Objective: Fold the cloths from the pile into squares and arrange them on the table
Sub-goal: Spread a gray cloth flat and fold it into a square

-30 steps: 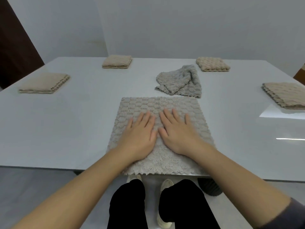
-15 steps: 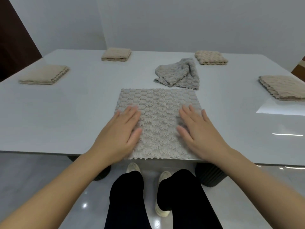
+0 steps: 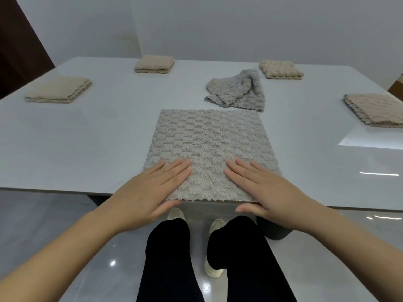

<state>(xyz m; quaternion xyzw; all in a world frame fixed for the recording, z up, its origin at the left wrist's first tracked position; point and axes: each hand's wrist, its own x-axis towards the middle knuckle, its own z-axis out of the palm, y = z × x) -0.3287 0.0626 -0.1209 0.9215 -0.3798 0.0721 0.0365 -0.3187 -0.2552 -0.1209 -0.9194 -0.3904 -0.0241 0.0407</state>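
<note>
Fleecy cloth [image 3: 209, 149] at table [image 3: 87, 149] edge under left hand [image 3: 150, 192], right hand [image 3: 263, 190]

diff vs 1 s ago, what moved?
Both hands slid apart from the middle of the flat grey cloth and back toward its near corners: left hand, right hand, thumbs now past the table edge. Neither grips anything. The crumpled cloth and four folded squares stayed put.

Bare forearms, no sleeves showing. Black trousers [image 3: 168, 258]. Pale cream shoes [image 3: 214, 227], rounded toes. Left hand [image 3: 150, 190], right hand [image 3: 266, 188]: ringless.
</note>
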